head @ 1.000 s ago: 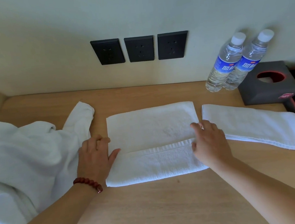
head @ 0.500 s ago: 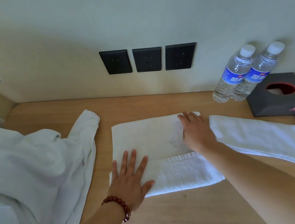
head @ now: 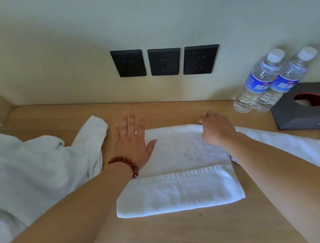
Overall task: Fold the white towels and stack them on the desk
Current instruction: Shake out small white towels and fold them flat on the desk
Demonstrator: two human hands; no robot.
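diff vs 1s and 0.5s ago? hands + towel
Left hand slid from the towel's near left corner up to its far left edge, fingers flat. Right hand moved to the far right corner, curled on it. Towel, second towel and bottles unmoved.

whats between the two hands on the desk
In the head view, the far half of the folded white towel spans between the left hand and right hand.

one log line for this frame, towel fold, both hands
stage: smoothing folded towel | left hand: flat, at towel's left edge | right hand: curled at far right corner | second folded towel: right | unfolded pile: left
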